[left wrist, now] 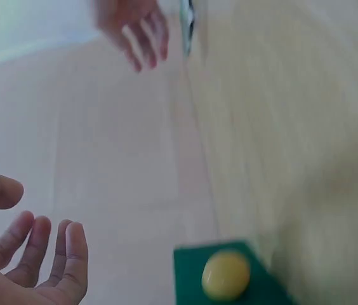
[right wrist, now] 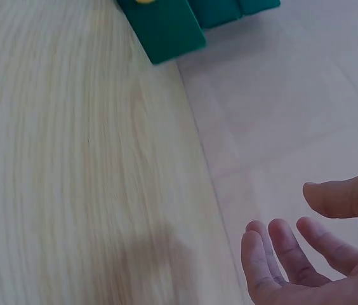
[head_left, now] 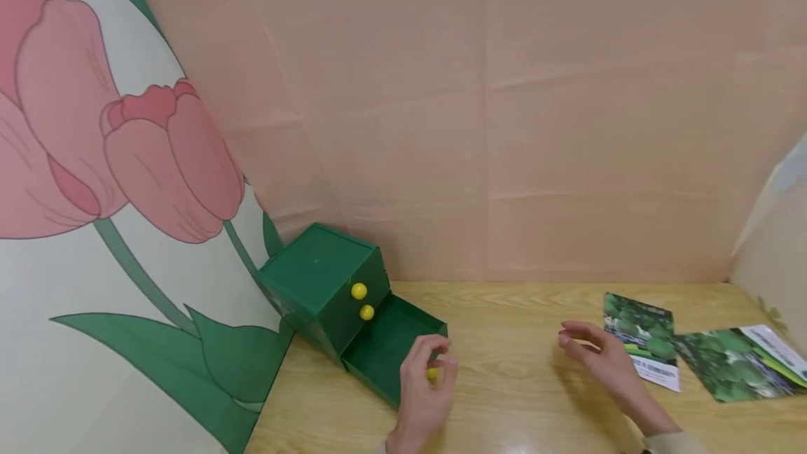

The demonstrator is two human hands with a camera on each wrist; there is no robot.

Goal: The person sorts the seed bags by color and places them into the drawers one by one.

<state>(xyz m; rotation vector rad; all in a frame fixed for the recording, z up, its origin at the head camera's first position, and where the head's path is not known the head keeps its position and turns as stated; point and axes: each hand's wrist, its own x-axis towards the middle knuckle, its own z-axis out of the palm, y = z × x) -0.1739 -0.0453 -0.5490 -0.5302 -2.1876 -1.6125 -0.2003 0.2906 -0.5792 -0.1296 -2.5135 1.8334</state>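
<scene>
A small green chest of drawers (head_left: 318, 265) stands on the left of the wooden table, with yellow knobs (head_left: 359, 291) on its front. Its lowest drawer (head_left: 381, 342) is pulled out, and nothing shows inside the visible part. My left hand (head_left: 422, 394) hovers by that drawer's front, overlapping its yellow knob (head_left: 432, 374) in the head view. In the left wrist view a gap separates the loosely bent fingers from the knob (left wrist: 226, 275). My right hand (head_left: 607, 363) hangs over the table to the right, fingers relaxed around nothing.
Two leafy green printed packets, one upright to my view (head_left: 642, 342) and one slanted (head_left: 744, 363), lie on the table's right side. A pinkish sheet (head_left: 504, 125) covers the back wall. The left wall (head_left: 157, 286), painted with tulips, stands close beside the chest.
</scene>
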